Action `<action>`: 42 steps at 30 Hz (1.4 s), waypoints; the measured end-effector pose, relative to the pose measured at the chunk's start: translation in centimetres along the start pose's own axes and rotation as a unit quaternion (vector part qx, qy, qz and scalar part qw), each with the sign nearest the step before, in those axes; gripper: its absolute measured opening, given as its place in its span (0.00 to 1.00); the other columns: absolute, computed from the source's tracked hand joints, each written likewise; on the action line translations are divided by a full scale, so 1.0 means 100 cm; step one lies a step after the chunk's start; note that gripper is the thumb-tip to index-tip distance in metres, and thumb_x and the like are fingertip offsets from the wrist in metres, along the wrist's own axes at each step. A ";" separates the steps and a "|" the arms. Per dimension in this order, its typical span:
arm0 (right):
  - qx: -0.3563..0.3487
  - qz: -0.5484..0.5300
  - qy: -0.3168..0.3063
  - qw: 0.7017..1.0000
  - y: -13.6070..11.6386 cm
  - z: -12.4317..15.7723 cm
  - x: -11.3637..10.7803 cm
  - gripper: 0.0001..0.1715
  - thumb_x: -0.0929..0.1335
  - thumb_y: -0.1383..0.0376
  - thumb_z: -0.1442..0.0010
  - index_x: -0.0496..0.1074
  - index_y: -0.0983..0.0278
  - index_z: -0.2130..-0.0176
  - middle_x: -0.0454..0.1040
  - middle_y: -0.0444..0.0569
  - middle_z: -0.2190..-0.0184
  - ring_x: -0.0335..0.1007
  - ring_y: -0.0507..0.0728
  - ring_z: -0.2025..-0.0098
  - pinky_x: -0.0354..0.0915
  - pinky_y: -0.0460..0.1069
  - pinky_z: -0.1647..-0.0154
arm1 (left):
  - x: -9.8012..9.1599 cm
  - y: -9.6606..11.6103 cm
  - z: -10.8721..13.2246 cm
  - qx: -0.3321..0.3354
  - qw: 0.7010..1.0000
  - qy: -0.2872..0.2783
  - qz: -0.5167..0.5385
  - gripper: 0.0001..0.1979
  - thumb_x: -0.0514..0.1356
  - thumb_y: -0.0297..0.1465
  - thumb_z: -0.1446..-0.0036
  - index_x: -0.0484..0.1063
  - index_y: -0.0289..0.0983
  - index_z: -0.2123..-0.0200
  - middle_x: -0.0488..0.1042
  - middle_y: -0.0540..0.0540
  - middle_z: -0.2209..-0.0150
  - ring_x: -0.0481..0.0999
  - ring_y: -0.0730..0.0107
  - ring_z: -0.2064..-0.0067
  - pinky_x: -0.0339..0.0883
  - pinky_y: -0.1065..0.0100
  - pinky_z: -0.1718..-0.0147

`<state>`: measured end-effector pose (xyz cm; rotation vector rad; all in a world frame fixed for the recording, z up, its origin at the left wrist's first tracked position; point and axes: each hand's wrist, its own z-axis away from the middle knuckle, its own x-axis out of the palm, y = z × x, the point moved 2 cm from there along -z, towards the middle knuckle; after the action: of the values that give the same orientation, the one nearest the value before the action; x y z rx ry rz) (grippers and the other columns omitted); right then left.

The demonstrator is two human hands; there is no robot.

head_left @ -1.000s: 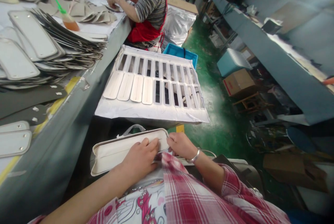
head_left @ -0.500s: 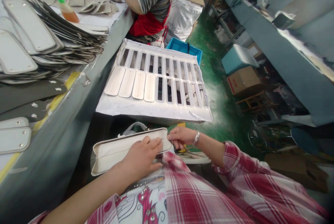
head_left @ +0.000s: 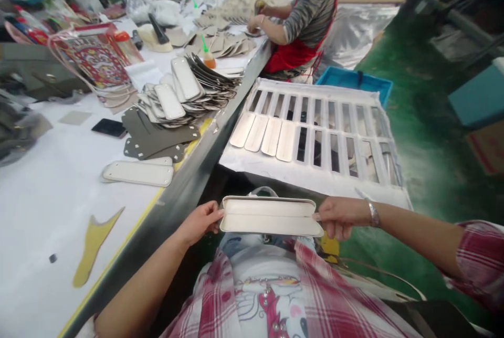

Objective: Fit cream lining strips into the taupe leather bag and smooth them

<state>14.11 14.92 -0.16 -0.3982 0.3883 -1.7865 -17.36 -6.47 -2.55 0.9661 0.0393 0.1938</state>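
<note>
A long cream bag piece [head_left: 271, 217], with a crease along its middle and a dark edge, is level in front of my body. A clear loop shows behind its far edge. My left hand [head_left: 202, 222] pinches its left end between thumb and fingers. At the right end, my right hand [head_left: 338, 216], with a silver bracelet on the wrist, grips the corner with fingers curled. Beyond my hands stands a white slotted rack [head_left: 315, 178]. Several cream panels [head_left: 258, 133] lie side by side over its left slots.
The worktable [head_left: 31, 212] at left carries stacked white panels [head_left: 169, 102], grey pieces [head_left: 149, 136], a phone [head_left: 109, 128], a yellow template [head_left: 94, 249] and a patterned bag [head_left: 92, 60]. A co-worker [head_left: 307, 18] sits at its far side near a blue crate [head_left: 354, 83].
My view has swung left. My left hand has moved from lying flat on the bag piece to pinching its left end; the piece is now more level. My right hand stays at the right end.
</note>
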 end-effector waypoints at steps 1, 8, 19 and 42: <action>0.003 -0.001 0.000 1.000 -0.001 0.001 0.001 0.25 0.69 0.47 0.53 0.68 0.68 0.77 0.74 0.52 0.78 0.69 0.51 0.81 0.63 0.41 0.85 | 0.004 0.000 -0.003 -0.001 1.000 -0.010 0.010 0.19 0.59 0.42 0.51 0.52 0.38 0.75 0.61 0.56 0.80 0.62 0.79 0.81 0.58 0.76 0.81; -0.058 0.123 0.081 0.987 -0.007 0.010 0.005 0.28 0.64 0.46 0.48 0.66 0.68 0.81 0.71 0.50 0.83 0.65 0.50 0.84 0.62 0.44 0.83 | -0.007 0.041 -0.019 0.014 0.970 -0.074 -0.233 0.14 0.58 0.41 0.51 0.62 0.37 0.72 0.65 0.53 0.77 0.67 0.73 0.75 0.62 0.72 0.77; -0.449 0.332 0.319 0.766 0.001 0.003 0.005 0.16 0.58 0.63 0.37 0.71 0.65 0.61 0.73 0.49 0.65 0.68 0.53 0.61 0.62 0.46 0.57 | 0.150 0.098 -0.087 0.262 0.794 -0.283 -0.470 0.17 0.48 0.31 0.42 0.69 0.42 0.53 0.73 0.48 0.55 0.72 0.64 0.56 0.61 0.67 0.56; -0.341 0.292 0.039 0.893 -0.050 -0.031 -0.016 0.16 0.67 0.65 0.46 0.73 0.64 0.56 0.74 0.47 0.60 0.69 0.55 0.60 0.62 0.46 0.60 | 0.084 0.089 -0.057 0.280 0.615 -0.287 -0.679 0.26 0.44 0.21 0.45 0.53 0.35 0.42 0.59 0.44 0.41 0.62 0.72 0.44 0.56 0.71 0.46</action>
<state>8.83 17.78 -0.69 -0.6187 1.0845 -1.0351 -11.11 4.64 1.94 1.3317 0.2419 -1.6570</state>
